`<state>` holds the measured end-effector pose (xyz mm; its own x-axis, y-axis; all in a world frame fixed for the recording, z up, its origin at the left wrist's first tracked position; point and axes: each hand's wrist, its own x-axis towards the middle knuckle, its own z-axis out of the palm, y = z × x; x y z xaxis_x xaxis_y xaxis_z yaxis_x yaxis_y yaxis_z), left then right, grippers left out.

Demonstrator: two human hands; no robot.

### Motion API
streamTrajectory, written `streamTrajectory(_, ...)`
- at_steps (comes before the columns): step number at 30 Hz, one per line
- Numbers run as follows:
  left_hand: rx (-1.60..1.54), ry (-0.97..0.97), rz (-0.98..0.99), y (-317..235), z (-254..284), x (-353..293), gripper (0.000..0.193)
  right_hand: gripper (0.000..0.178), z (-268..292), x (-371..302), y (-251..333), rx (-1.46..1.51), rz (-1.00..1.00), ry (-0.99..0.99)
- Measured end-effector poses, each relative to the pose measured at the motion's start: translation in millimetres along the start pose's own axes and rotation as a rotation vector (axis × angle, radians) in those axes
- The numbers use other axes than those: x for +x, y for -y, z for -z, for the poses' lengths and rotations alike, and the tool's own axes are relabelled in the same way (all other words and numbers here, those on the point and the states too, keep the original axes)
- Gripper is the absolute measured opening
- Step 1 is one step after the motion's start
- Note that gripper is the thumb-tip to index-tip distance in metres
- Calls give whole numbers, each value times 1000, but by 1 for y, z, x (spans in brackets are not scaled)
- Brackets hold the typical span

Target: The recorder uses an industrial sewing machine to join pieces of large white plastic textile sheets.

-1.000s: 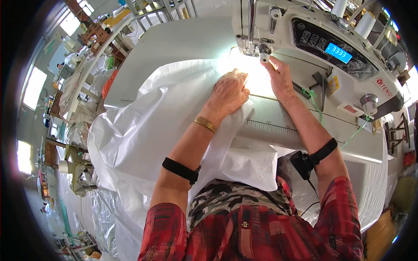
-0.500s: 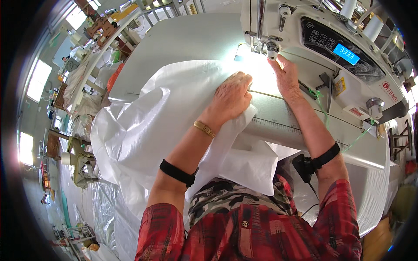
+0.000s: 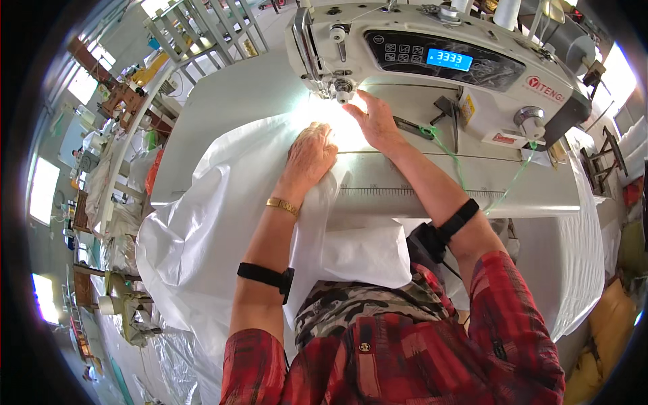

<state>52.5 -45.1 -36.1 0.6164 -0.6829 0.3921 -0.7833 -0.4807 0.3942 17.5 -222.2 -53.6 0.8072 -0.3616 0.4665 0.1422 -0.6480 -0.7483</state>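
A large white, shiny sheet lies across the sewing machine's bed and hangs over its front edge toward my lap. My left hand rests on it just in front of the needle area, fingers bent and gathering a fold. My right hand is at the right of the machine's needle end, below the round knob. Its thumb and forefinger bend toward each other there; strong lamp glare washes out the fingertips and anything between them. The white sewing machine carries a lit blue display.
Green thread runs over the bed right of my forearm, near a dark lever. A ruler scale marks the front edge. White thread cones stand behind the machine. A metal rack is at the far left.
My view has shifted, so the machine and both hands sit further left in the picture. Both hands stay near the needle, the left still on the sheet.
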Motion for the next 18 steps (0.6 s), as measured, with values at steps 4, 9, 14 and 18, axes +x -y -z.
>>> streamTrajectory(4,-279,80,205,-10,15,-27,50,63,-2,-3,-3,-137,25,48)
streamTrajectory(9,-208,-120,78,-30,28,-163,68,51,18,-43,12,147,37,186)
streamTrajectory(14,-35,-195,520,-36,16,-326,60,21,62,-134,44,-54,328,273)
streamTrajectory(18,-124,-121,750,-17,-16,-394,43,25,29,-193,59,42,522,432)
